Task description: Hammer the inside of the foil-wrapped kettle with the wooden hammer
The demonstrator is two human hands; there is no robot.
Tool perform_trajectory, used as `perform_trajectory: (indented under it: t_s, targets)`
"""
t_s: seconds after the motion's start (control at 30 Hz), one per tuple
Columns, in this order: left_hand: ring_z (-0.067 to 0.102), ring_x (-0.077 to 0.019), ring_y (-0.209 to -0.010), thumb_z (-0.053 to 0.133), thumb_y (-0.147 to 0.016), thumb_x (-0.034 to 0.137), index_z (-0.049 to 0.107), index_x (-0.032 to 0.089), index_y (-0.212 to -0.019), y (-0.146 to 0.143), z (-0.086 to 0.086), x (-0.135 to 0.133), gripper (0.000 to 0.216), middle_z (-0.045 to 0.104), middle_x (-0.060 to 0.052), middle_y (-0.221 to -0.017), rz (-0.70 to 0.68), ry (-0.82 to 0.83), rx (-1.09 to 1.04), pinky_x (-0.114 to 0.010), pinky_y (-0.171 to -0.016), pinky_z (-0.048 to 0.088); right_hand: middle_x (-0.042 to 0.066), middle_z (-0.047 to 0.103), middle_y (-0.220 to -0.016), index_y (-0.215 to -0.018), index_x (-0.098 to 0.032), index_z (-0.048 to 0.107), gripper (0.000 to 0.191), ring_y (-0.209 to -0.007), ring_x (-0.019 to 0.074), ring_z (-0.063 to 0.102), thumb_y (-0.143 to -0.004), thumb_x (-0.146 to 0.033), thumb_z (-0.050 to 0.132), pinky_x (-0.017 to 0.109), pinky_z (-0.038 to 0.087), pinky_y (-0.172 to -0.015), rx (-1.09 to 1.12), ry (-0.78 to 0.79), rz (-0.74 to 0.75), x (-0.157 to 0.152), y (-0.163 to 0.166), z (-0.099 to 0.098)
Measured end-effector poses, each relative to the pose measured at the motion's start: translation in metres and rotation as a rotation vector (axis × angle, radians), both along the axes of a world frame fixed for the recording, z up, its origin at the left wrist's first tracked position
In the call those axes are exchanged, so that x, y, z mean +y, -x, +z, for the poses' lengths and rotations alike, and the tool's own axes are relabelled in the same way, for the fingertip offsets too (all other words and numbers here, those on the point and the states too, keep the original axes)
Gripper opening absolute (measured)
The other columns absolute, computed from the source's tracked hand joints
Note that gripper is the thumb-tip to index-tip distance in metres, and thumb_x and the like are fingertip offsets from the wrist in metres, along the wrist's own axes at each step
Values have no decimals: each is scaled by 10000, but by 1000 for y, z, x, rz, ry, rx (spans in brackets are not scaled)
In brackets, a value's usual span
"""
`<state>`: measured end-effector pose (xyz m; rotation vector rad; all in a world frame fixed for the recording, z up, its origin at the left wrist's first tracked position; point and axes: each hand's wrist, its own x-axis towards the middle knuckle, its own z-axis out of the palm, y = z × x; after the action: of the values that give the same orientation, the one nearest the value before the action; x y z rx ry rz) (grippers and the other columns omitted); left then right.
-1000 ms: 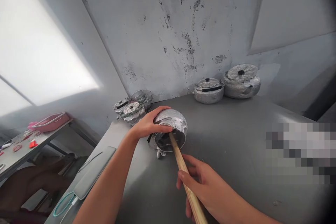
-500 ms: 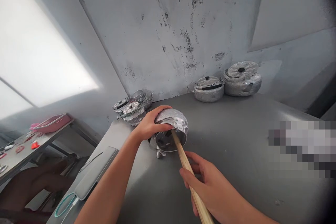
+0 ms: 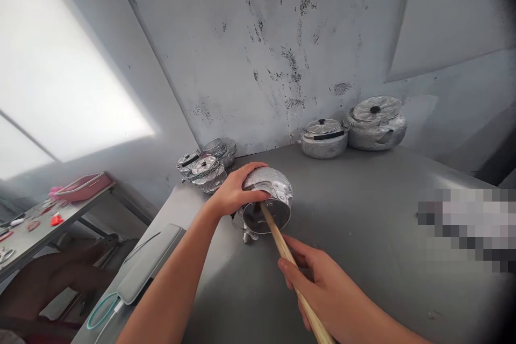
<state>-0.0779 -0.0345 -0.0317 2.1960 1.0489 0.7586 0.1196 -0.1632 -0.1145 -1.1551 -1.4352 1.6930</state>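
Note:
My left hand (image 3: 236, 191) is wrapped over the top of a small shiny aluminium pot (image 3: 269, 201) lying on its side on the grey table (image 3: 363, 226), its mouth facing me. A wooden stick (image 3: 288, 260) is gripped in my right hand (image 3: 322, 287), and its far end reaches into the pot's mouth. A small metal piece (image 3: 246, 234) sits under the pot's near edge.
Two lidded aluminium pots (image 3: 324, 137) (image 3: 377, 121) stand at the back against the stained wall. A cluster of small pots and lids (image 3: 207, 164) fills the far left corner. A grey pad with a teal cable (image 3: 149, 263) lies at the left edge. A side table (image 3: 36, 220) holds a pink tray.
The stick has slid a little in and out of the pot's mouth as my right hand shifted slightly. My left hand keeps its hold on the pot.

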Motion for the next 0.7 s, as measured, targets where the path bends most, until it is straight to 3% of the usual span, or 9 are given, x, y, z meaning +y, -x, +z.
perform_trajectory:
  t_s: [0.27,0.43,0.57,0.7]
  targets:
    - [586,-336,-1184,749,-781,363,590,227,-1362,0,0,-1,618,631,-68,-1343,28,11,15,-407,-1044,437,-95,406,-729,-1303,-281,522,333,-396,57,434,-1047,-435,376,211,424,-398,0,-60,7,-1,0,-8]
    - [579,-322,-1186,742,-784,343,597,226,-1350,-1,2,-2,596,630,-57,-1337,5,6,3,-398,-1061,419,-79,451,-788,-1133,-266,543,275,-384,49,445,-1052,-438,345,215,429,-386,-15,-45,21,0,1,-6]
    - [572,-317,-1196,748,-776,342,599,221,-1345,-1,1,-1,601,631,-57,-1327,0,-10,-3,-392,-1057,415,-86,422,-725,-1022,-247,527,254,-368,50,420,-1055,-410,334,208,392,-373,-75,-84,33,1,2,-5]
    - [584,-315,-1174,747,-776,353,596,224,-1349,0,0,0,606,640,-58,-1312,13,-9,7,-389,-1031,433,-88,424,-758,-1162,-268,495,265,-371,52,421,-1057,-439,322,220,421,-381,-76,-102,0,1,2,-5]
